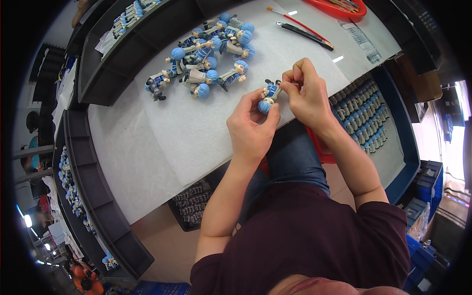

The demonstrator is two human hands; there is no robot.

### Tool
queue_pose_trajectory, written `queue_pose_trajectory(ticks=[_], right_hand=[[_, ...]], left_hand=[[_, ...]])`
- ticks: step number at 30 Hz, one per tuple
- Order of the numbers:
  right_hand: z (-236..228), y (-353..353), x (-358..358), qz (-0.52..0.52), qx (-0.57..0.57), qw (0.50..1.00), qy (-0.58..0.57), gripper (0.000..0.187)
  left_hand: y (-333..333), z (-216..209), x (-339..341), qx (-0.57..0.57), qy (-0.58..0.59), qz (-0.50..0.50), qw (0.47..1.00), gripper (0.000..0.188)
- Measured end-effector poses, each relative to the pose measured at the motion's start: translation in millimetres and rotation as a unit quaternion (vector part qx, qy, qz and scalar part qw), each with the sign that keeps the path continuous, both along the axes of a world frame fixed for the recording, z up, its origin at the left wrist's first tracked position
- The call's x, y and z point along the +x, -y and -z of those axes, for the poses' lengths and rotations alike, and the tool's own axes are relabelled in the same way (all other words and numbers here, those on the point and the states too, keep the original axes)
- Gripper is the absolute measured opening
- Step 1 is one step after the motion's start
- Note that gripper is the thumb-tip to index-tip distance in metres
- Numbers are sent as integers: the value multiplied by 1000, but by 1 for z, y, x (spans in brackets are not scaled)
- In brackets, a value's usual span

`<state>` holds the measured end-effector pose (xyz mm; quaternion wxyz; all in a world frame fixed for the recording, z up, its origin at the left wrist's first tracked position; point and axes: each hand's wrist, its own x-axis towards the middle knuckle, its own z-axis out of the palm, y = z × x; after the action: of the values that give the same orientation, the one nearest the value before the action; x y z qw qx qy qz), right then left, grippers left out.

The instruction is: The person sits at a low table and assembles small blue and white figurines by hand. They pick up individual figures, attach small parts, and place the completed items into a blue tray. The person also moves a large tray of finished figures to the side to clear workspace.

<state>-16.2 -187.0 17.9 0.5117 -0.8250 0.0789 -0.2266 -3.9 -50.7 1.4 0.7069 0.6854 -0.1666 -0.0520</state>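
A small blue-haired figurine [266,105] in a blue and white outfit is held over the near edge of the white work sheet. My left hand [251,125] grips it by the head end, thumb and fingers on either side, with its dark feet pointing away from me. Beside the figurine's legs, my right hand [308,96] is closed in a pinch. A bit of red shows near those fingertips, but what they hold is too small to make out. A loose pile of similar figurines [199,76] lies on the sheet beyond my left hand.
A red-handled paintbrush [300,23] and a black craft knife [305,36] lie at the far right, near a red tray [339,9]. Rows of figurines fill a blue-edged bin [361,115] on the right. Dark divided racks [96,167] border the table's left; another bin [191,206] sits below.
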Motion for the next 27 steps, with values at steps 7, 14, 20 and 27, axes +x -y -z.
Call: queue_pose_trajectory(ticks=[7, 14, 20, 27], right_hand=[[-3, -2, -8, -20, 40, 999, 17, 25], [1, 4, 3, 1, -10, 1000, 3, 24], [1, -3, -3, -20, -26, 999, 15, 24], [-1, -11, -11, -22, -34, 999, 22, 24]], left_hand=[[-1, 2, -1, -10, -6, -2, 1000, 33], [-1, 1, 1, 11, -4, -1, 1000, 34], [0, 2, 0, 10, 12, 6, 1000, 34], [-4, 7, -4, -9, -1, 3, 1000, 32]])
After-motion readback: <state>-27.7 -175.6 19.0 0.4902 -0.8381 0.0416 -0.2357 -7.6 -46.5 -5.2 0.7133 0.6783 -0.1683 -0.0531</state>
